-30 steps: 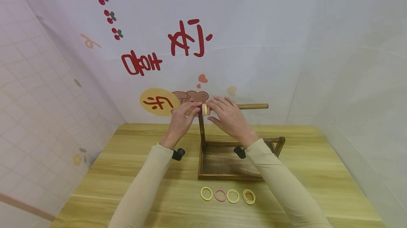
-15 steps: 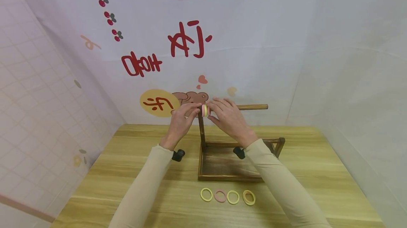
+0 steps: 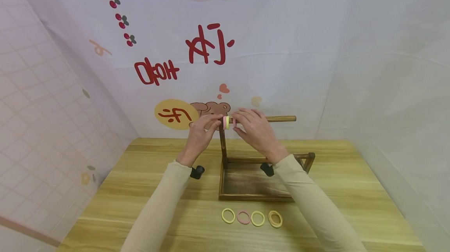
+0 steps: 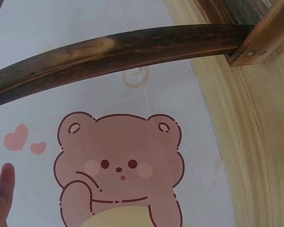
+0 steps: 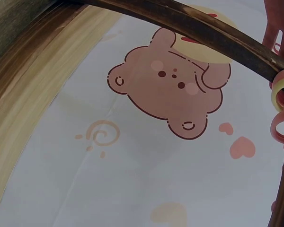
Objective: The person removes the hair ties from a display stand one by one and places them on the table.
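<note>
A dark wooden stand [image 3: 223,148] has a horizontal rod [image 3: 283,118] running right from its post's top. My left hand [image 3: 199,134] pinches the post's top with thumb and fingers. Against the post, a pink ring [image 3: 224,123] and a yellow ring [image 3: 227,122] hang side by side on the rod. A short gap to their right, my right hand [image 3: 258,131] pinches another pink ring [image 3: 235,122] around the rod. The right wrist view shows the yellow ring [image 5: 277,97] near this pink ring [image 5: 275,126], at the frame's right edge.
On the wooden table [image 3: 147,193], a yellow ring [image 3: 223,216], a pink ring [image 3: 238,217], another yellow ring [image 3: 252,218] and an overlapping yellow-orange pair [image 3: 270,219] lie before the stand's base [image 3: 253,197]. A printed cloth [image 3: 281,68] hangs behind. Black wrist cameras [image 3: 197,172] stick out below the wrists.
My right hand has shifted slightly right along the rod with its pink ring, opening a gap from the yellow ring. My left hand stays at the post.
</note>
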`<state>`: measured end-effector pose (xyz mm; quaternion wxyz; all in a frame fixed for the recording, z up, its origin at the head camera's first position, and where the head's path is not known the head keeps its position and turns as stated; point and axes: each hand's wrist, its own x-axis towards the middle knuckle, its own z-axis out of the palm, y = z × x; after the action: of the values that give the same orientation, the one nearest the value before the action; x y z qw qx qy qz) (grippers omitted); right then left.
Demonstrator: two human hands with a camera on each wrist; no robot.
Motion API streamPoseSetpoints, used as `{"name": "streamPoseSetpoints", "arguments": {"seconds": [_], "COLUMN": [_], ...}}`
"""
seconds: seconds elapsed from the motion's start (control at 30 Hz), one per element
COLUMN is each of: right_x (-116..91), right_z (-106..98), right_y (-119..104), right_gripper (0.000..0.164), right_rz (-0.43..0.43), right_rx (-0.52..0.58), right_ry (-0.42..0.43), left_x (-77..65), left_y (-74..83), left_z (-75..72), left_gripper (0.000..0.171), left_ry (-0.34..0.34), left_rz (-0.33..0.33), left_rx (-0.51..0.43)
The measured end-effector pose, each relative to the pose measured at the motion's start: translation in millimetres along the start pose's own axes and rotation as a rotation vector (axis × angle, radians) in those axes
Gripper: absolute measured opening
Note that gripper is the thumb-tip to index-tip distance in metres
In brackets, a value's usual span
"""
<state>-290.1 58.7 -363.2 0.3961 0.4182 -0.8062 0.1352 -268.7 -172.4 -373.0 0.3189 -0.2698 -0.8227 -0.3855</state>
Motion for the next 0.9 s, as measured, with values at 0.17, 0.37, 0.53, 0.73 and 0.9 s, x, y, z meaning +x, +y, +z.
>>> {"name": "streamPoseSetpoints", "arguments": {"seconds": [0.17,0.37,0.53,0.73,0.9], "right_x": [-1.8,-3.9,-5.5,-3.8,-2.1], "right_z": [-3.5,-4.9,-5.0,-6.5,-7.5], "right_y": [2.1,4.8,6.1,5.9,5.2], "right_gripper": [0.049,0.049,0.046,0.045,0.047], "right_rz": [-0.013,-0.014,-0.01,-0.017,-0.019], "right_rx": [0.009,0.015,0.014,0.004,0.004], "right_ry": [0.025,0.036,0.034,0.042,0.033], "left_x": [0.3,0.4,0.2,-0.2,-0.2], "left_y": [0.3,0.4,0.6,0.8,1.2], "left_z": [0.0,0.2,0.0,-0.1,0.2], "left_gripper": [0.025,0.025,0.025,0.025,0.025], "left_ry": [-0.003,0.003,0.0,-0.005,-0.003], "left_rz": [-0.008,-0.004,-0.003,-0.016,-0.009], "left_rx": [-0.005,0.0,0.004,0.003,0.006]}}
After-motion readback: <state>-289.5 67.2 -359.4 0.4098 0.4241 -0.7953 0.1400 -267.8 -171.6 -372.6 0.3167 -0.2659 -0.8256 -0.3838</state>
